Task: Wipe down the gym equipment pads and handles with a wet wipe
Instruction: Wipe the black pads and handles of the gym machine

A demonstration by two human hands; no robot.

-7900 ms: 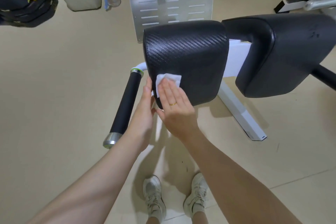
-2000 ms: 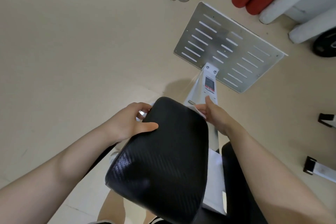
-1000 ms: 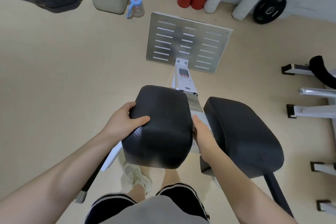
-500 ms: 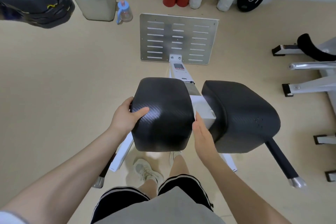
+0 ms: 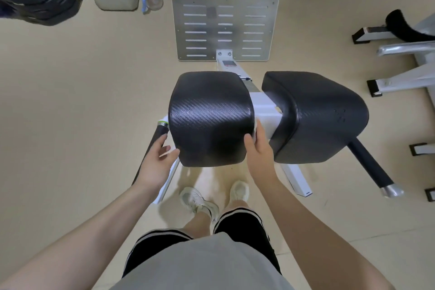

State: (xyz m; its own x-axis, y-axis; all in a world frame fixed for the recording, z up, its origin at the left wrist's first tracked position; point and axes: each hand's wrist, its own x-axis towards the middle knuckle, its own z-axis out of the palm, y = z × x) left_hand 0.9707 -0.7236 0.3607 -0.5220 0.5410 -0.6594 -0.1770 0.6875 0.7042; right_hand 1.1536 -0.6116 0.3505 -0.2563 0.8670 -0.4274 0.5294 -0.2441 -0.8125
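Filling the middle of the frame, the left pad point(image 5: 210, 117) is a rounded black cushion with a carbon-weave texture; its smoother twin point(image 5: 315, 115) sits right of a white steel frame point(image 5: 264, 110). The right hand point(image 5: 257, 148) presses a white wet wipe point(image 5: 255, 127) against the left pad's right side. The left hand point(image 5: 156, 161) hangs relaxed and empty beside a black handle point(image 5: 158, 135). A slotted metal footplate point(image 5: 224, 27) lies on the beige floor point(image 5: 70, 101).
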